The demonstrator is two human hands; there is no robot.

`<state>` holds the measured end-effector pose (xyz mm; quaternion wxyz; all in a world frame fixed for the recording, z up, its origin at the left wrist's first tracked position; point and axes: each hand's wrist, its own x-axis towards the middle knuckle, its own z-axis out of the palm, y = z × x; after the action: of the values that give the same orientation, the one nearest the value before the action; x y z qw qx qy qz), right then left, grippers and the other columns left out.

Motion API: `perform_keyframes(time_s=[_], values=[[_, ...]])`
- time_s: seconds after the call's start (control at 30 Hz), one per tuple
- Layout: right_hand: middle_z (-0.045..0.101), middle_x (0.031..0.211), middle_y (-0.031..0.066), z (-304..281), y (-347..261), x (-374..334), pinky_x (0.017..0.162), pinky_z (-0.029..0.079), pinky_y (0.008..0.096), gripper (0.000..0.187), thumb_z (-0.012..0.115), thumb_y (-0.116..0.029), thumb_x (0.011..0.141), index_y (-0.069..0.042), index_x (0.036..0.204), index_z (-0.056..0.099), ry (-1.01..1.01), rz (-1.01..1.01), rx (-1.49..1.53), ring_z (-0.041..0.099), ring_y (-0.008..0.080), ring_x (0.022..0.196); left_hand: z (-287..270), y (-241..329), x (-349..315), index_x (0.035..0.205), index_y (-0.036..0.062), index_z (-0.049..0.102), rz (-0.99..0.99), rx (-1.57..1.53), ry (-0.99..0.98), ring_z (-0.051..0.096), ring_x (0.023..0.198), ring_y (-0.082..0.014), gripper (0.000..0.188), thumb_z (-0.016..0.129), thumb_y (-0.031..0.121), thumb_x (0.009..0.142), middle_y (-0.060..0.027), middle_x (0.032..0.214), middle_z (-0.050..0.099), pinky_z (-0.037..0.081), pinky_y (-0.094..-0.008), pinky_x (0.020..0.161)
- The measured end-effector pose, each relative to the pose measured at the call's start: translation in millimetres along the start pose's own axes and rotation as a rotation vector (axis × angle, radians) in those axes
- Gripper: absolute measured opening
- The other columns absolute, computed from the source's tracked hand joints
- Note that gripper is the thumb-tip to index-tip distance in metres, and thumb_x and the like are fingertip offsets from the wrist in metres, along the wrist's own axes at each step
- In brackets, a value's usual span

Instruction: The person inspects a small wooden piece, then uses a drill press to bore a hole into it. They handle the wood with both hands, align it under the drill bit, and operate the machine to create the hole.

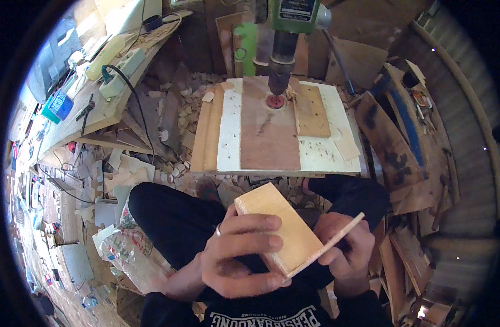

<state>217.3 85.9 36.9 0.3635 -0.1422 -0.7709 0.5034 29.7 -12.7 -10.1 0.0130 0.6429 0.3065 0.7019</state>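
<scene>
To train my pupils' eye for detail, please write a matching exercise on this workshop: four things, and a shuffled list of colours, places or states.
Things:
1. left hand
2. wooden block
3. power tool
4. red disc

Descriptions:
A. green-bodied, pointing downward
B. beneath the power tool's tip
C. wearing a ring
D. pale yellow

Pairs: 1-C, 2-D, 3-A, 4-B

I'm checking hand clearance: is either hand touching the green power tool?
No, the left hand and the right hand both hold wooden pieces, apart from the green power tool.
</scene>
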Motion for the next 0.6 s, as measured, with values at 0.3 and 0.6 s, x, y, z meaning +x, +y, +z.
perform_keyframes(time_s=[0.3, 0.6], values=[[0.065, 0.078, 0.0101, -2, 10, 10, 0.064, 0.051, 0.0341, 0.023, 0.076, -0.02, 0.086, -0.001, 0.085, 0.063, -0.059, -0.1, 0.039, 0.065, 0.0256, 0.072, -11, 9, 15, 0.099, 0.0314, 0.067, 0.298, 0.327, -0.18, 0.059, 0.109, -0.0316, 0.042, 0.086, 0.016, 0.065, -0.0025, 0.113, 0.056, 0.05, -0.0517, 0.078], [0.068, 0.092, 0.0155, -4, 35, 18, 0.076, 0.054, 0.037, 0.025, 0.071, -0.007, 0.082, 0.004, 0.103, 0.064, -0.062, -0.143, 0.028, 0.067, 0.0283, 0.084, -10, 24, 25, 0.092, 0.0306, 0.072, 0.245, 0.578, -0.275, 0.061, 0.115, -0.0196, 0.034, 0.079, 0.015, 0.062, 0.0085, 0.113, 0.06, 0.048, -0.0607, 0.077]])
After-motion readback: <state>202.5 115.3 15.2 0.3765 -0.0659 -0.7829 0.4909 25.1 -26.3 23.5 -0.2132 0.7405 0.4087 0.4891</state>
